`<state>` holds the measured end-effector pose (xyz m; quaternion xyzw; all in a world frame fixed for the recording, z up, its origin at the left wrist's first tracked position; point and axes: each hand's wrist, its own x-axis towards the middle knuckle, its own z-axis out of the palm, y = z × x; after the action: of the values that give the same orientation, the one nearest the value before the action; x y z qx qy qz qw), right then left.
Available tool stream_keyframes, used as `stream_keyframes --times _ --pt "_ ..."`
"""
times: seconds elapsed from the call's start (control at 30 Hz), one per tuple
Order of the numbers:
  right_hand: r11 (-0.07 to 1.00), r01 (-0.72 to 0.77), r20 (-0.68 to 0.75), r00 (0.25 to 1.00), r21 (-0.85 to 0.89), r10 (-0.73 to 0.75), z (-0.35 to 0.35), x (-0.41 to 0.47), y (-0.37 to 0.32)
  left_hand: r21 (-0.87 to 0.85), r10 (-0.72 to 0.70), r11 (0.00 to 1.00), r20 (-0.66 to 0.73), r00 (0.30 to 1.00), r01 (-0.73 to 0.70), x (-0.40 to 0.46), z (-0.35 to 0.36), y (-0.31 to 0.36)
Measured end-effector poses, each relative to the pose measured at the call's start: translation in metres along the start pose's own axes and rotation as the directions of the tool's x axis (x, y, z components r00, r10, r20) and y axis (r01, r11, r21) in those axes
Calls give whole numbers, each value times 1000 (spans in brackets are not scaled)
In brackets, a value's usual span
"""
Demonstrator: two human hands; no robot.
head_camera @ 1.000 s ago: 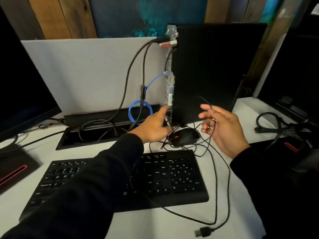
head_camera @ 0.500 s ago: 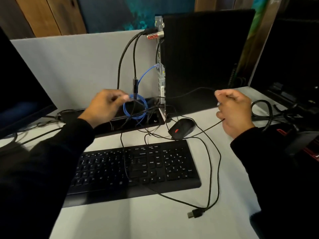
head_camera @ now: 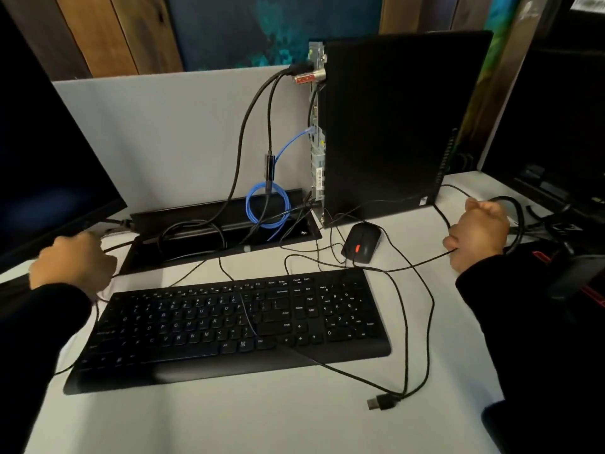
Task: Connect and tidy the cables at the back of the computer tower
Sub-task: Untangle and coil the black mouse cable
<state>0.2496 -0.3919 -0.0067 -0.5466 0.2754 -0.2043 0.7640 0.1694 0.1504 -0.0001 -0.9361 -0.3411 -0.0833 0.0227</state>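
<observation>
- The computer tower [head_camera: 393,126] stood upright at the upper centre of the frame, its rear panel turned left, where thick black cables [head_camera: 252,113] and a blue network cable [head_camera: 266,204] were already plugged in.
- A thin black cable [head_camera: 406,322] lay in loose loops across the bench [head_camera: 262,421], crossing the keyboard [head_camera: 229,326] and passing beside the mouse [head_camera: 361,242]; its free USB plug [head_camera: 381,402] rested at the lower right.
- The right hand [head_camera: 476,235], at the right edge, was closed into a fist, with the thin cable gripped in its curled fingers.
- The left hand [head_camera: 73,263], at the left edge, was blurred; its fingers appeared to be curled round a dark cable, though this could not be told with certainty.
- The thin cable was judged light and limp, apt to snag on the keyboard and mouse, so slack would best be gathered gently.
- The plug was judged the stiff part, best pinched by its moulded body just behind the metal tip.
- The blue coil was judged springy and best held across its loops.
</observation>
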Motion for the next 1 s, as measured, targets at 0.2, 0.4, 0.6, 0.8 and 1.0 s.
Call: stream_keyframes --times 0.2,0.4,0.6,0.8,1.0 --pt "984 73 46 997 -161 -66 19 -6 17 117 184 977 -19 983 -181 -18 -10 38" --pt "934 182 144 979 -308 -144 27 -18 27 -171 598 786 -37 801 -595 -50 -32 121" --pt "879 272 93 962 -392 -256 31 -16 29 -462 881 445 72 468 -767 -91 -9 171" --pt "799 285 111 957 -529 -268 23 -4 32 -456 549 715 -102 830 -529 -62 25 118" --pt "55 540 473 779 -840 -412 31 -37 44 -318 398 888 170 901 -333 -59 42 96"
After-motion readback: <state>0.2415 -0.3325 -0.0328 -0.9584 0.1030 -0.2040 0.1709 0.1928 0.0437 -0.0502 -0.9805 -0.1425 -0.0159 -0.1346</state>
